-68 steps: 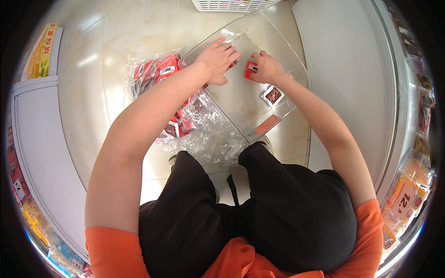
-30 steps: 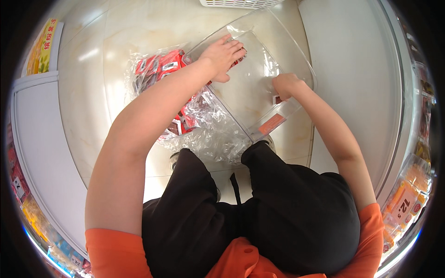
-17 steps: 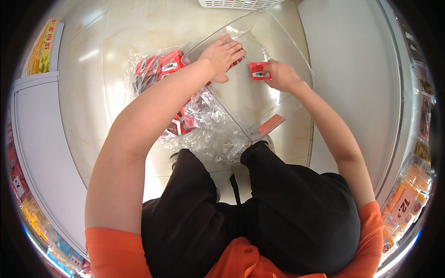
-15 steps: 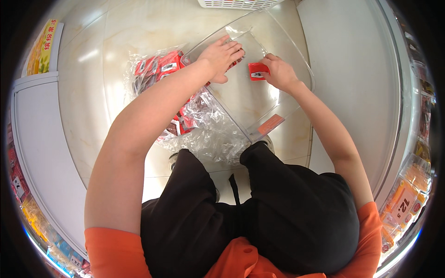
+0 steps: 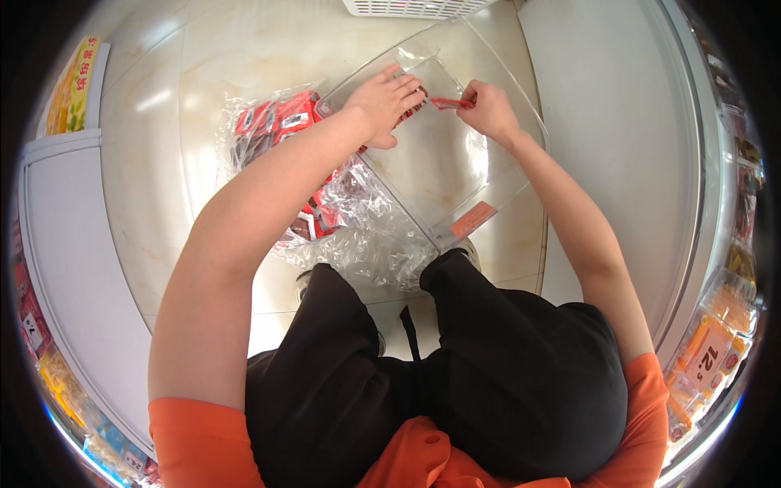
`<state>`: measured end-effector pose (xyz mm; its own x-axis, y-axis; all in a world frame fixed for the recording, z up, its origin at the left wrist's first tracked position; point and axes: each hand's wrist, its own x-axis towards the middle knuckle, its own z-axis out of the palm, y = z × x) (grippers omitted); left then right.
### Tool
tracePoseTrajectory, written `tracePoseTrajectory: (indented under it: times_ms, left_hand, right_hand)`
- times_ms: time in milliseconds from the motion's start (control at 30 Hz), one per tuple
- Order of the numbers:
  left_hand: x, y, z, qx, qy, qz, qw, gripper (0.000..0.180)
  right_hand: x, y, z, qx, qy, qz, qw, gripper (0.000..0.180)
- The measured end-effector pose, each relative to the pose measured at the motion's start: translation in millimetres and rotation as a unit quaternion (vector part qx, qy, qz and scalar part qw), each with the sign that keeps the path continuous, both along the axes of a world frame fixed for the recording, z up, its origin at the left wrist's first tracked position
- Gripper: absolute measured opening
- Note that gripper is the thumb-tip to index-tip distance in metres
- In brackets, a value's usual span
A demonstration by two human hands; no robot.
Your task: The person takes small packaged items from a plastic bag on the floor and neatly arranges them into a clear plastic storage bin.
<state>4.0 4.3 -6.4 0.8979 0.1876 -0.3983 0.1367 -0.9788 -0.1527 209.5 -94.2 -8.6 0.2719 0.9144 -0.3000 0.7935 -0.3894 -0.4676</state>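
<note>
Head view: my left hand (image 5: 382, 102) steadies the clear plastic tray (image 5: 455, 175) at its far end, so my right hand (image 5: 488, 110) can place the small red packet (image 5: 450, 103) held in its narrow pinching grip.

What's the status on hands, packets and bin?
Left hand pressing packets at clear bin's far end. Right hand pinching a red packet above it. Bag of packets beside bin; nothing blocking.

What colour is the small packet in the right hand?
Red, seen in the head view: the small packet pinched by the right hand.
</note>
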Motion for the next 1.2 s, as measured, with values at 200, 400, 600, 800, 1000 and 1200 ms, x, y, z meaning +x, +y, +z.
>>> tracePoseTrajectory:
  times_ms: [200,400,600,800,1000,1200]
  left_hand:
    - [1.2,0.5,1.5,-0.005,0.002,-0.002,1.0,0.09]
    - [1.6,0.7,2.3,0.002,0.009,-0.005,1.0,0.089]
    - [0.9,1.0,3.0,-0.007,0.011,-0.001,1.0,0.089]
    - [-2.3,0.6,-1.3,-0.004,-0.027,-0.001,1.0,0.089]
    - [-2.1,0.3,-2.6,-0.004,-0.03,-0.005,1.0,0.09]
    - [-24.3,8.1,1.9,-0.184,-0.239,0.088,0.949,0.061]
  right_hand:
    - [-9.6,16.1,-4.2,0.078,-0.007,-0.061,0.995,0.024]
    - [-19.4,38.5,-17.4,0.098,0.008,-0.014,0.995,0.033]
    - [-29.9,46.5,-32.5,0.028,0.173,-0.106,0.979,0.035]
    - [-30.3,30.7,-36.7,0.068,0.169,-0.053,0.982,0.032]
    - [-20.7,28.1,-41.5,0.039,0.159,0.026,0.986,0.038]
    - [-44.2,24.3,-36.2,0.071,0.239,-0.037,0.968,0.054]
